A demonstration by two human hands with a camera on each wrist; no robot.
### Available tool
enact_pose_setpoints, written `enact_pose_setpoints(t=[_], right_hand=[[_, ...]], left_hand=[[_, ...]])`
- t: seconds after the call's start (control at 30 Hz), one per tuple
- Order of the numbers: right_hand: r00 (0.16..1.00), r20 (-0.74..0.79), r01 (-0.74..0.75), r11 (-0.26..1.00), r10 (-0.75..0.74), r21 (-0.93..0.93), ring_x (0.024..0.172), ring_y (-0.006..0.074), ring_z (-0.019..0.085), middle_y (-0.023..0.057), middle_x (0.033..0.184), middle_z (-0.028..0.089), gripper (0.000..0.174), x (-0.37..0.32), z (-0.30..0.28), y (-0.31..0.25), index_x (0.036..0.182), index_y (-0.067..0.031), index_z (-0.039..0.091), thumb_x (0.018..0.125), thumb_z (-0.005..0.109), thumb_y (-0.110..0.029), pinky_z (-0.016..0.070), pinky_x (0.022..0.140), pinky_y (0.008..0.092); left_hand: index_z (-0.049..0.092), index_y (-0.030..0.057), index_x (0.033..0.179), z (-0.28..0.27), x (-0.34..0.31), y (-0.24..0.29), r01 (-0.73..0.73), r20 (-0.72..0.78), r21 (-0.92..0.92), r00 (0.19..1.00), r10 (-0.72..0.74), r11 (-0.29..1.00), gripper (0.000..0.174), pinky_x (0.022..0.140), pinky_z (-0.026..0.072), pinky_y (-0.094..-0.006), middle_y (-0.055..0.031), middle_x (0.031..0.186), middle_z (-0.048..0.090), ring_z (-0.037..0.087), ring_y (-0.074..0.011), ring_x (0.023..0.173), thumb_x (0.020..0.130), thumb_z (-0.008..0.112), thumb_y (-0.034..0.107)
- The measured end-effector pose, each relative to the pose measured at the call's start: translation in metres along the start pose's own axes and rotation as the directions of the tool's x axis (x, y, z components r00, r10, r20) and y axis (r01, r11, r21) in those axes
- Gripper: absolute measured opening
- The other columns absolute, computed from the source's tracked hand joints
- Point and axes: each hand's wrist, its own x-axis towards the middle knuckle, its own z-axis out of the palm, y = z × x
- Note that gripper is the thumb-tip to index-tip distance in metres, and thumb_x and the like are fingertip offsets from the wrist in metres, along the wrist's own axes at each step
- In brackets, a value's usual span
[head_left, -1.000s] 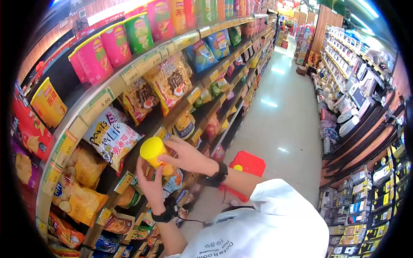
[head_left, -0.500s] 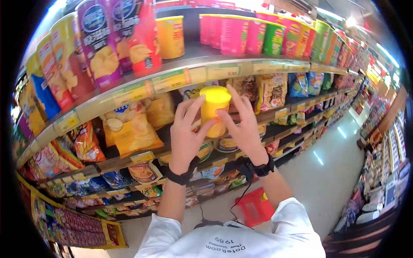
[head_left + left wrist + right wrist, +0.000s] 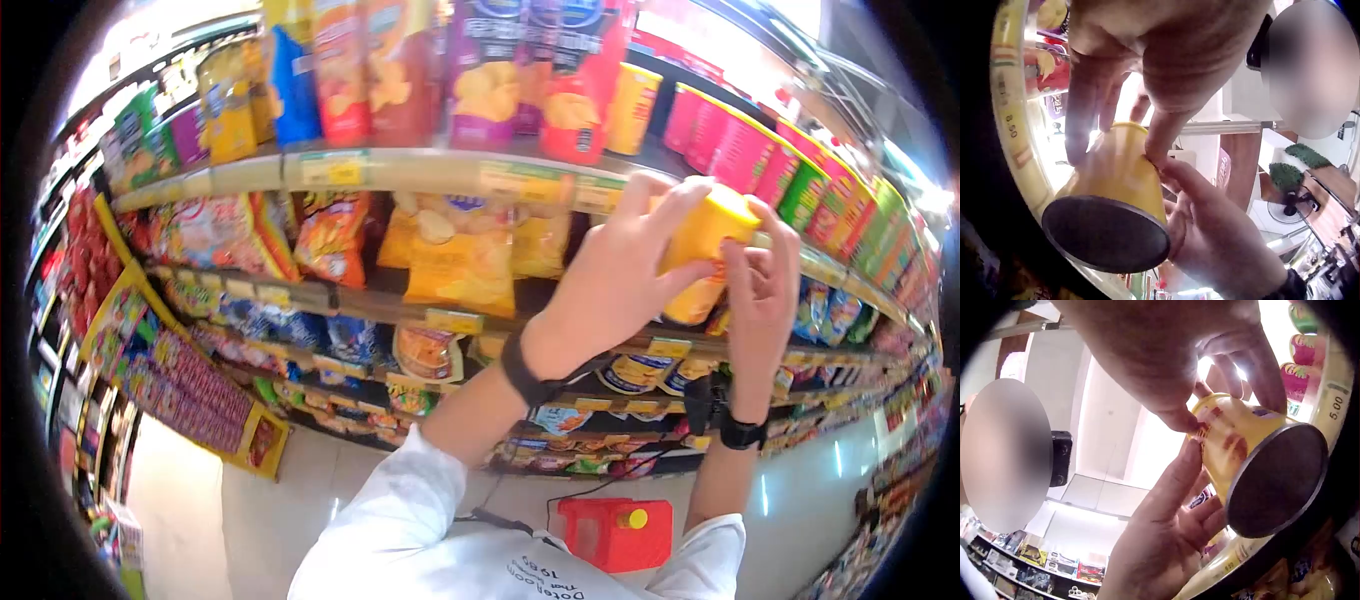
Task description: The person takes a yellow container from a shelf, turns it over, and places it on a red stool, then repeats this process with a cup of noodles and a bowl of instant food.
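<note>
A yellow tub of chips point(image 3: 700, 245) with a yellow lid is held up before the snack shelves, tilted, between both hands. My left hand point(image 3: 615, 270) grips its left side, thumb across the front. The right hand point(image 3: 765, 285) has its fingers and thumb on the other side, near the lid. From below, in the left wrist view, the tub's dark round base point(image 3: 1107, 234) faces the camera, and the fingers sit around the lid end. Printed red pictures show on the tub's wall in the right wrist view. Both wrists wear black straps.
The upper shelf point(image 3: 400, 170) carries tall chip bags and pink and green tubs point(image 3: 800, 195). Yellow chip bags point(image 3: 460, 260) fill the shelf under it. A red container point(image 3: 595, 535) with a yellow round item in it sits on the floor. A display box point(image 3: 180, 370) stands at left.
The head view has turned left along the shelves, bringing the display box further into sight. Both hands keep hold of the tub, which now appears further right and more tilted.
</note>
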Motion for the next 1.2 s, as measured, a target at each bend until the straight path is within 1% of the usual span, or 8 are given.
enact_pose_setpoints(t=[0.07,0.17,0.2,0.43,0.53,0.8,0.9,1.2], right_hand=[[0.998,-0.013,0.063,0.998,-0.063,0.008,0.091,0.0114,0.065,0.0061,0.120,0.053,0.039,0.012,0.001,0.001,0.131,-0.0079,0.057,0.093,0.067,-0.010,0.0542,0.072,0.0230],[0.997,0.038,0.066,0.997,-0.068,0.050,0.095,0.0134,0.065,0.0066,0.122,0.053,0.039,0.038,0.000,-0.008,0.132,-0.0089,0.057,0.094,0.067,-0.014,0.0549,0.076,0.0253],[0.994,0.046,0.096,0.991,-0.100,0.091,0.096,0.0151,0.066,0.0077,0.125,0.053,0.042,0.048,0.001,-0.007,0.133,-0.0105,0.056,0.094,0.068,-0.018,0.0552,0.079,0.0276],[0.981,0.052,0.184,0.983,-0.185,0.024,0.101,0.0200,0.065,0.0137,0.128,0.053,0.045,0.111,0.003,0.018,0.131,-0.0134,0.058,0.091,0.071,-0.028,0.0560,0.085,0.0313],[0.964,0.045,0.260,0.965,-0.262,0.034,0.104,0.0234,0.064,0.0173,0.126,0.053,0.044,0.125,0.017,0.029,0.130,-0.0119,0.059,0.091,0.071,-0.028,0.0565,0.087,0.0330],[0.970,0.070,0.230,0.971,-0.234,0.064,0.110,0.0250,0.061,0.0177,0.123,0.054,0.043,0.134,0.044,0.055,0.126,-0.0069,0.058,0.090,0.071,-0.025,0.0568,0.087,0.0329],[0.971,0.073,0.226,0.973,-0.228,0.039,0.111,0.0247,0.061,0.0177,0.125,0.053,0.044,0.130,0.048,0.060,0.126,-0.0070,0.058,0.090,0.072,-0.025,0.0566,0.087,0.0328],[0.982,0.146,0.109,0.989,-0.123,0.104,0.112,0.0259,0.062,0.0186,0.127,0.051,0.048,0.124,0.050,0.068,0.131,-0.0063,0.055,0.092,0.070,-0.028,0.0569,0.086,0.0322]], left_hand=[[0.050,0.0077,0.134,-0.001,0.012,0.004,-0.097,-0.034,0.024,0.995,0.098,0.995,0.060,0.078,0.0549,-0.0420,-0.0160,0.117,0.050,0.064,-0.0357,0.091,0.080,0.077,0.014],[0.050,0.0077,0.133,-0.004,0.030,0.009,-0.095,-0.060,0.174,0.992,0.107,0.980,0.059,0.080,0.0548,-0.0437,-0.0166,0.120,0.048,0.064,-0.0379,0.094,0.080,0.077,0.012],[0.054,0.0090,0.135,-0.007,0.037,0.016,-0.003,-0.051,0.218,0.999,0.014,0.976,0.058,0.084,0.0565,-0.0320,-0.0137,0.120,0.051,0.064,-0.0267,0.096,0.082,0.077,0.010],[0.055,0.0071,0.133,-0.001,0.093,-0.013,-0.186,-0.104,0.248,0.971,0.217,0.951,0.056,0.089,0.0589,-0.0323,-0.0140,0.118,0.051,0.065,-0.0267,0.104,0.082,0.078,0.012],[0.054,0.0077,0.134,-0.003,0.101,-0.023,-0.149,-0.093,0.297,0.979,0.184,0.943,0.056,0.090,0.0592,-0.0326,-0.0141,0.119,0.051,0.065,-0.0270,0.106,0.083,0.077,0.013],[0.053,0.0059,0.133,-0.005,0.100,-0.052,-0.115,-0.080,0.394,0.984,0.159,0.912,0.054,0.089,0.0575,-0.0356,-0.0153,0.122,0.052,0.062,-0.0285,0.112,0.085,0.074,0.018],[0.053,0.0056,0.133,-0.003,0.097,-0.053,-0.026,-0.065,0.433,0.996,0.060,0.901,0.055,0.087,0.0568,-0.0364,-0.0159,0.122,0.052,0.063,-0.0298,0.109,0.084,0.075,0.019],[0.052,0.0063,0.134,0.007,0.090,-0.053,-0.074,-0.061,0.464,0.991,0.116,0.883,0.056,0.089,0.0535,-0.0428,-0.0215,0.130,0.046,0.058,-0.0373,0.113,0.084,0.073,0.019]])
